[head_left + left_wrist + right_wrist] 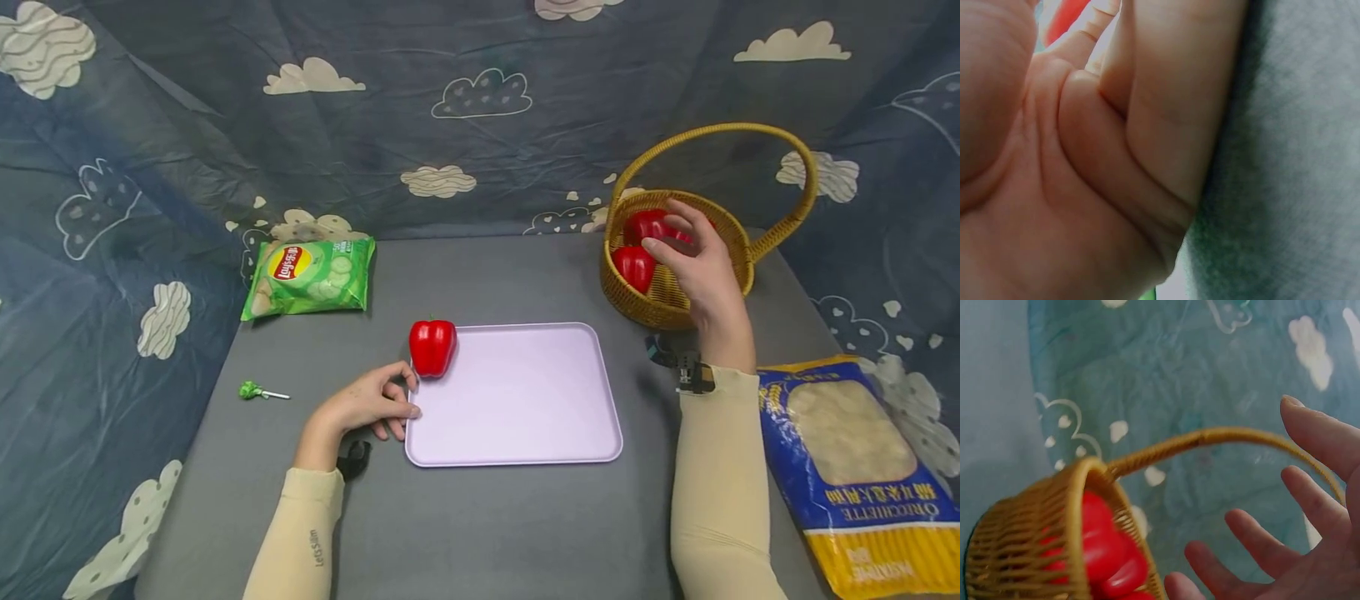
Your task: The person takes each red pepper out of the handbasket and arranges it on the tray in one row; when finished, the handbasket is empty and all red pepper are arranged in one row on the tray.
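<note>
Dark blue cloth (pixel 405 42) printed with pale clouds hung behind and to both sides of a grey table (pixel 480 542). Near the table's middle lay a pale lilac rectangular tray (pixel 517 400) with a low rim and rounded corners. One glossy red bell pepper (pixel 432 348) with a short green stem was at the tray's far left corner. A person's left hand (pixel 363 402) held the tray's left edge, its thumb over the rim and its other fingers bent; how they met the underside could not be told.

Toward the table's far right corner stood a round golden-brown wicker basket (pixel 645 310) with a tall arched handle and glossy red peppers (pixel 634 265) inside. The person's right hand (pixel 705 271) hovered by the basket's mouth, its thumb and fingers spread, apart from the peppers.

At the table's far left corner lay a green plastic bag of chips (pixel 315 277); nearer along the left edge lay a small green lollipop (pixel 251 390) on a white stick. By the right edge lay a blue and yellow plastic bag of pasta (pixel 858 483) with a clear window.
</note>
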Action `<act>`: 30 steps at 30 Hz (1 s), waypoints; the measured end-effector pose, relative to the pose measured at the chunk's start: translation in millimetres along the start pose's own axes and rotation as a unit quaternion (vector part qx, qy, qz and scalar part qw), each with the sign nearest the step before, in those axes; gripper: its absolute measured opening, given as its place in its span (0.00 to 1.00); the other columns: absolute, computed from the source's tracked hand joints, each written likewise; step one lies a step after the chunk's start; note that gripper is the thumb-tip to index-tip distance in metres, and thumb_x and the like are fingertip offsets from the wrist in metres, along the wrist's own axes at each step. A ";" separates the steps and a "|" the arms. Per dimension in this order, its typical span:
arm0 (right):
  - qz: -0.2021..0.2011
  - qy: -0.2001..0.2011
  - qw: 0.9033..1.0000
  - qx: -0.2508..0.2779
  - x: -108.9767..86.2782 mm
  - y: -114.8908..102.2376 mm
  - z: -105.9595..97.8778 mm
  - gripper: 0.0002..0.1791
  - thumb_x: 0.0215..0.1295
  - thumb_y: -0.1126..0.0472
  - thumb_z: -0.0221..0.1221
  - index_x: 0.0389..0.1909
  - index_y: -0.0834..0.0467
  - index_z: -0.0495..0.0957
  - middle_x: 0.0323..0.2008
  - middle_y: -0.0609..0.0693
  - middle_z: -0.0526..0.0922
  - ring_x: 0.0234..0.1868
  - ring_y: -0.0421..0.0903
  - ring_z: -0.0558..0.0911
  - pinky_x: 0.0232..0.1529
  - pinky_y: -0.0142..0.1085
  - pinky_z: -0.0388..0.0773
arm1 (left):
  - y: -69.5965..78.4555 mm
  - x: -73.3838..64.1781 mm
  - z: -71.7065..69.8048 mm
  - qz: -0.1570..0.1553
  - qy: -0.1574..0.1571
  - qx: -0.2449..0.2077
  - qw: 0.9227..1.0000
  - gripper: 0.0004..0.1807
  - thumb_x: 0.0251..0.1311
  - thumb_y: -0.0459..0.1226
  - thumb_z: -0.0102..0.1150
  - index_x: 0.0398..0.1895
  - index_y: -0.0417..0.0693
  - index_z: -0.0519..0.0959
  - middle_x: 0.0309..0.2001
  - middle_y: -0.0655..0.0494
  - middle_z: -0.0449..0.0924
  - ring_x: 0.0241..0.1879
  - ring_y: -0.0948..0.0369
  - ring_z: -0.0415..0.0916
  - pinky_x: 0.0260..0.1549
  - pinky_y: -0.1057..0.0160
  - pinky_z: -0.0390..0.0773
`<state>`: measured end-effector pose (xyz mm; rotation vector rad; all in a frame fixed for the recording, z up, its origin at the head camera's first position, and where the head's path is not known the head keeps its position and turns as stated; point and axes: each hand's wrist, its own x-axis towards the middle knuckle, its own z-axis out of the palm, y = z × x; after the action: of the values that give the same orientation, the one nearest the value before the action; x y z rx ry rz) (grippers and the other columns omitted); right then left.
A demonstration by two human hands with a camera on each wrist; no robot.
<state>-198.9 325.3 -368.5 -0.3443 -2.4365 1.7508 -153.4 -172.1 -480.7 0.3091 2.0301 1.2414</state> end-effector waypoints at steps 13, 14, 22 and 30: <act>0.083 -0.029 0.996 -0.015 34.4 34.5 -6.8 0.48 0.68 0.38 0.67 0.83 0.29 0.51 0.86 0.53 0.49 0.75 0.55 0.59 0.66 0.46 0.71 | 1.8 -2.7 0.2 0.006 0.001 -0.004 1.000 0.21 0.65 0.38 0.72 0.52 0.45 0.70 0.26 0.52 0.86 0.23 0.58 0.88 0.19 0.62 0.82; 0.088 -0.034 0.995 -0.020 35.9 36.0 -7.0 0.49 0.68 0.38 0.66 0.84 0.29 0.51 0.87 0.53 0.49 0.75 0.56 0.59 0.65 0.47 0.71 | 2.5 -3.0 0.3 0.005 0.001 -0.007 1.000 0.21 0.65 0.37 0.72 0.52 0.45 0.70 0.26 0.52 0.86 0.23 0.58 0.88 0.19 0.62 0.82; 0.106 -0.056 0.992 -0.041 46.1 42.5 -3.5 0.51 0.69 0.39 0.67 0.85 0.34 0.47 0.87 0.55 0.48 0.70 0.56 0.65 0.54 0.41 0.83 | 5.4 -4.6 0.2 0.002 0.001 -0.015 1.000 0.22 0.65 0.37 0.72 0.53 0.45 0.70 0.26 0.52 0.86 0.23 0.59 0.88 0.18 0.63 0.81; 0.139 -0.080 0.987 -0.011 51.3 48.5 -1.2 0.53 0.69 0.42 0.69 0.85 0.32 0.46 0.88 0.54 0.44 0.80 0.62 0.57 0.67 0.51 0.79 | 4.2 -2.8 0.1 -0.003 0.002 -0.012 1.000 0.21 0.65 0.38 0.72 0.53 0.46 0.70 0.26 0.52 0.86 0.23 0.59 0.88 0.18 0.63 0.81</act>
<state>-242.8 354.2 -415.8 -0.5923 -2.6299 1.9277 -152.0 -171.4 -475.9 0.2890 2.0166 1.2635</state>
